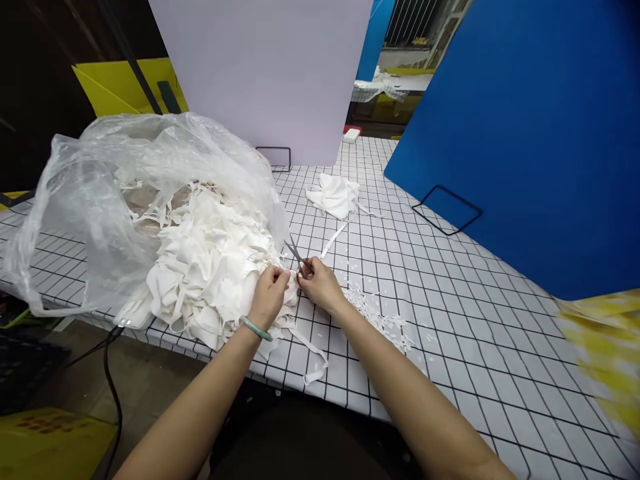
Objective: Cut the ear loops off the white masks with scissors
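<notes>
My right hand [320, 287] is closed around a pair of small scissors [295, 250], whose blades point up and to the left, slightly apart. Close beside it, my left hand [270, 293], with a green bangle at the wrist, pinches the edge of a white strapped garment [291, 293]. One of its straps [313, 353] appears to trail toward the table's front edge. Left of my hands lies a big heap of similar white garments [210, 253], spilling from a clear plastic bag [200, 143]. Farther back, a separate white garment [335, 195] rests with its straps loose.
Small white scraps [377, 313] are scattered right of my hands on the checked tablecloth [450, 347]. A pale purple panel [270, 73] and a blue panel [530, 147] stand behind and to the right. A black cable [111, 387] hangs off the left front edge.
</notes>
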`<state>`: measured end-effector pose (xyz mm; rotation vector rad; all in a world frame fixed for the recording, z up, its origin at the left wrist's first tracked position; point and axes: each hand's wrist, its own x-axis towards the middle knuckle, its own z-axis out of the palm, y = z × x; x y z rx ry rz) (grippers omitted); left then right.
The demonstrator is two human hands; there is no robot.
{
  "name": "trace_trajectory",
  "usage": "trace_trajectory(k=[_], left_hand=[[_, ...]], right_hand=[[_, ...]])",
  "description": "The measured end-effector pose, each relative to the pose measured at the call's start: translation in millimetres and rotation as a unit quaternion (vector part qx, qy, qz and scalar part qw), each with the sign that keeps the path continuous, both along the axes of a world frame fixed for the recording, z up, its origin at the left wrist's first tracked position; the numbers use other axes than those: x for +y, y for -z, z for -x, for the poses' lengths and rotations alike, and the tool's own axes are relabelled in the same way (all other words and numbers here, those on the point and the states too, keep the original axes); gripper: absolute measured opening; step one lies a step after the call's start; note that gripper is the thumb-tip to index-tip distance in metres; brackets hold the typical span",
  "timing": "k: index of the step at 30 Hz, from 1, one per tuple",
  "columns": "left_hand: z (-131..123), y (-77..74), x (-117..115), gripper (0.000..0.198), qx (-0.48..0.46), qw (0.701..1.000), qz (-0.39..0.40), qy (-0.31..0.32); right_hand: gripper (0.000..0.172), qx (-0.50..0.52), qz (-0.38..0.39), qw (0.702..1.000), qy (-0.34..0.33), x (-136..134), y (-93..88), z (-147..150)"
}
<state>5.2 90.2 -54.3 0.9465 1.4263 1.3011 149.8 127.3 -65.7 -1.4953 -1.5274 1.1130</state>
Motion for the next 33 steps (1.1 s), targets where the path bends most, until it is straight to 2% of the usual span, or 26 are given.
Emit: trace_trajectory(k=[2, 4, 7, 10, 11, 13, 16, 18, 21, 24, 26, 28, 31, 33], left_hand=[[0, 5.1, -1, 0.017, -0.049, 0.998, 0.017, -0.028], [0, 1.1, 0, 0.019, -0.109, 0.993, 0.029, -0.043], [-1, -19.1, 0, 0.014, -0.193, 0.98, 0.042, -0.028], [-4, -45.1, -13, 0.017, -0.237, 0.971, 0.027, -0.025], [-6, -52.9, -22, 0.019, -0.233, 0.972, 0.015, -0.008], [-12, -65.3, -43, 0.024, -0.193, 0.978, -0.003, 0.079], [-21, -74.7, -71, 0.032, -0.118, 0.962, 0.021, 0.247], [-24, -74.9, -77, 0.037, -0.113, 0.95, 0.054, 0.286], [-18, -69.5, -75, 0.041, -0.156, 0.941, 0.097, 0.283], [-7, -61.5, -74, 0.036, -0.176, 0.937, 0.126, 0.275], [-1, -56.5, -77, 0.026, -0.115, 0.96, 0.105, 0.233], [4, -52.9, -82, 0.019, -0.006, 0.981, 0.046, 0.186], [9, -52.6, -85, 0.015, 0.131, 0.975, -0.048, 0.172], [15, -55.7, -85, 0.021, 0.157, 0.966, -0.069, 0.193]], right_hand=[[0.019, 0.012, 0.0, 1.0, 0.002, -4, -6.8, -2], [0.018, 0.042, -0.002, 0.999, -0.002, -21, -16.8, -12], [0.028, 0.143, 0.023, 0.989, -0.026, -63, -30.9, -28], [0.035, 0.21, 0.082, 0.971, -0.08, -104, -35.0, -39], [0.035, 0.216, 0.099, 0.967, -0.095, -114, -34.5, -43], [0.032, 0.234, 0.097, 0.963, -0.087, -122, -33.5, -52], [0.034, 0.253, 0.006, 0.967, -0.032, -113, -36.3, -60], [0.038, 0.241, -0.031, 0.968, -0.068, -100, -38.7, -59], [0.038, 0.244, -0.01, 0.96, -0.134, -81, -37.4, -51], [0.04, 0.265, -0.003, 0.959, -0.103, -69, -34.3, -46], [0.037, 0.259, -0.017, 0.961, -0.095, -64, -35.8, -46], [0.033, 0.251, -0.022, 0.962, -0.107, -59, -41.4, -46], [0.032, 0.248, -0.015, 0.96, -0.128, -51, -55.2, -44], [0.032, 0.244, -0.033, 0.96, -0.136, -46, -65.5, -41]])
